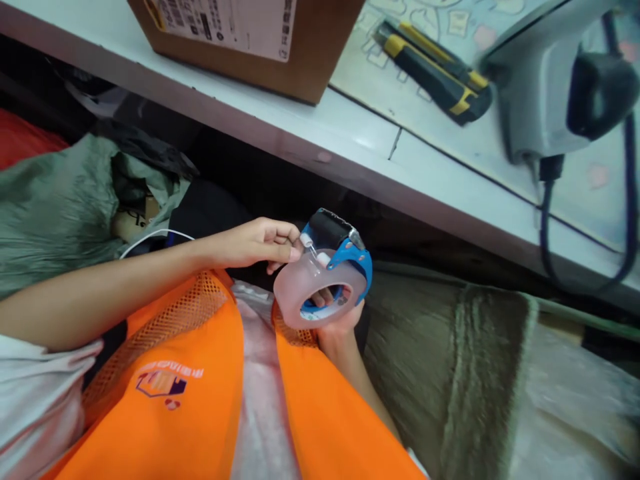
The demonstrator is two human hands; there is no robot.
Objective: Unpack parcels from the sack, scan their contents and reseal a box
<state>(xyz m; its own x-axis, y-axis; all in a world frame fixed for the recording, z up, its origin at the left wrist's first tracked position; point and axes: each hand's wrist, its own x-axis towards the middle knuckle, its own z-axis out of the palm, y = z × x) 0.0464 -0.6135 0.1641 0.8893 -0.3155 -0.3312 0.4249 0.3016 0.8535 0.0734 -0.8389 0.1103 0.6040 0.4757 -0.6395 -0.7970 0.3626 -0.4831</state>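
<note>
A blue tape dispenser with a black roller and a metal end rests in my right hand, low in front of my chest. My right fingers show through the core of its roll of clear packing tape. My left hand has its fingers curled and its thumb and forefinger pinched at the upper left edge of the tape, beside a small white roller part. Whether a loose tape end lies in that pinch is too small to tell.
Above the hands runs a white table edge. On the table are a cardboard box with a label, yellow-and-black utility knives, and a grey device with a hanging cable. Green plastic sacking lies at left, a brown padded surface at right.
</note>
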